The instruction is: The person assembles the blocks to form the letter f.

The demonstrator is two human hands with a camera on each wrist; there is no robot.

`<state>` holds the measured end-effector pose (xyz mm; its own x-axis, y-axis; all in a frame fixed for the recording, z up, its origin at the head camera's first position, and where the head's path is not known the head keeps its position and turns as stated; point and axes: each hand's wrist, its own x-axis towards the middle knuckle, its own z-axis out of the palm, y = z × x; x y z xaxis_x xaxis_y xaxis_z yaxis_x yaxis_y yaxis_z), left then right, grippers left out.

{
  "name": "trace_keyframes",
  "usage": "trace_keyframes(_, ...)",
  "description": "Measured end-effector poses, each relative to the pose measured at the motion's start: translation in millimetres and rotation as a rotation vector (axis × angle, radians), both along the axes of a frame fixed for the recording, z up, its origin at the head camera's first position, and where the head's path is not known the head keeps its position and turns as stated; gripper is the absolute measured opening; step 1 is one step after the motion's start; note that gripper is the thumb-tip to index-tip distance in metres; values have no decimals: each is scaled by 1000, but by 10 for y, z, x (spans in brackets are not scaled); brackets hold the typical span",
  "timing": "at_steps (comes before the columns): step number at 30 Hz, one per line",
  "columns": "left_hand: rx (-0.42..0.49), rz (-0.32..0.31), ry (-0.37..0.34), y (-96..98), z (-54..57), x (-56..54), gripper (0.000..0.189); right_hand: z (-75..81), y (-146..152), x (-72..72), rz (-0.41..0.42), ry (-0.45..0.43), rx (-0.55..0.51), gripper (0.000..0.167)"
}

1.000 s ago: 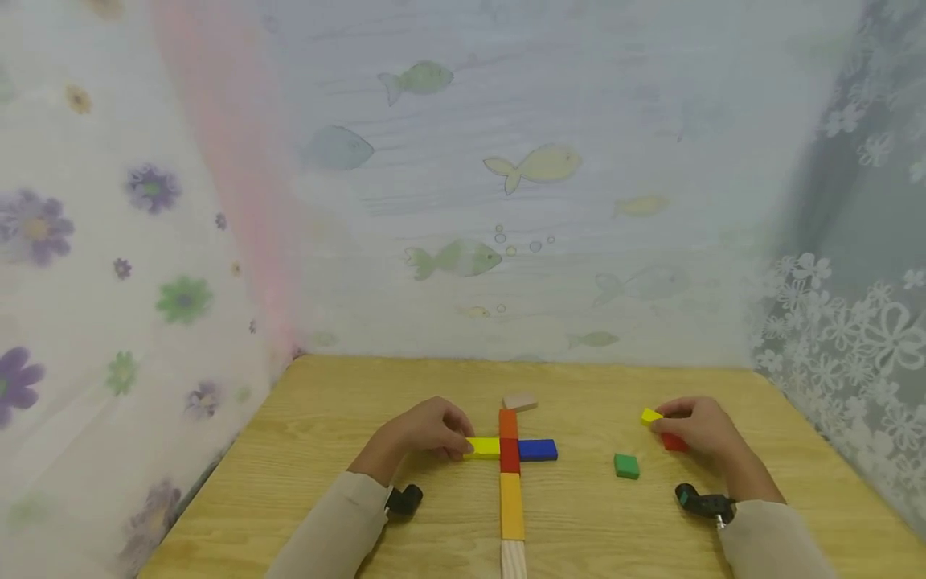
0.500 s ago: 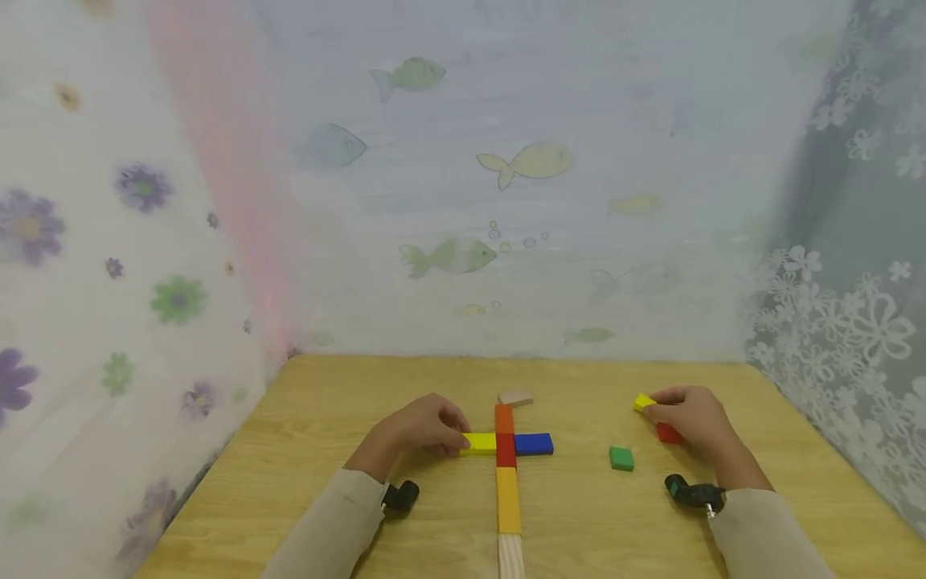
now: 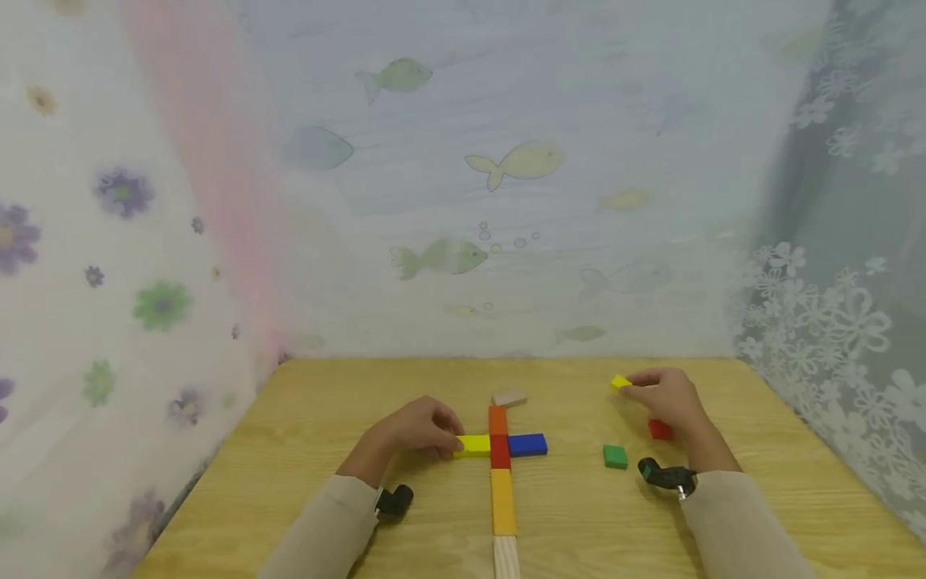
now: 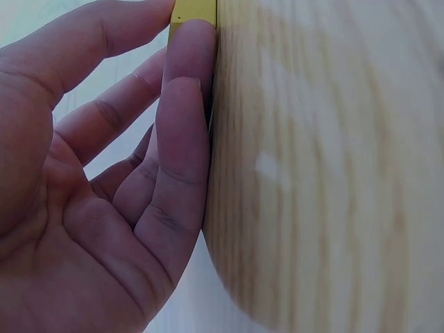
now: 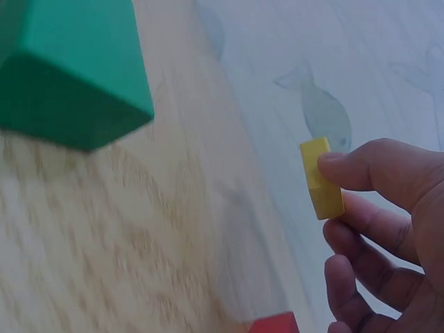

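Observation:
My left hand (image 3: 423, 426) pinches the outer end of a long yellow block (image 3: 473, 445), which lies on the table; the left wrist view shows the fingertips at this block (image 4: 194, 10). The block's other end meets a red block (image 3: 500, 452) in the middle of a cross layout. An orange block (image 3: 497, 420) adjoins the red one behind, a blue block (image 3: 528, 445) on the right, a yellow-orange block (image 3: 503, 503) in front. Off to the right, my right hand (image 3: 669, 398) holds a small yellow block (image 5: 324, 182) between thumb and fingers, raised off the table.
A green block (image 3: 616, 457) and a second red block (image 3: 660, 429) lie near my right wrist. Behind the cross rests a plain wooden block (image 3: 510, 397). Another bare wood block (image 3: 506, 557) continues the column toward me. A fish-patterned curtain (image 3: 528, 161) hangs behind the table.
My right hand has lifted the small yellow block and carried it left and away from me, off the loose red block. The left hand stays at the long yellow block.

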<state>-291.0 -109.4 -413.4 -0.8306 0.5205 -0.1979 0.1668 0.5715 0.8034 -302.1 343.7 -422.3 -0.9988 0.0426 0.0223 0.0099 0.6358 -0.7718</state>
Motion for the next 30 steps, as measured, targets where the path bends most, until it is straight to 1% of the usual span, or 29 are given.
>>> trace_keyframes(3,1,3,-1,4,-17,18,18,4,-32,-31,5,9,14,55)
trace_keyframes(11,6,19,-6,-10,-6,24,18,39,-146,-99,5,66,26,50)
trace_keyframes(14,10,10,-7,-9,-8,21,18,54,-204,-101,-6,81,29,49)
trace_keyframes(18,19,-3,-9,-18,-15,9,18,67,-307,-107,-6,77,17,51)
trace_keyframes(23,21,0,-10,-22,-19,0,16,67,-451,-134,3,52,-18,53)
trace_keyframes(30,24,-6,-7,-17,-22,2,15,79,-594,-166,-2,47,-6,52)
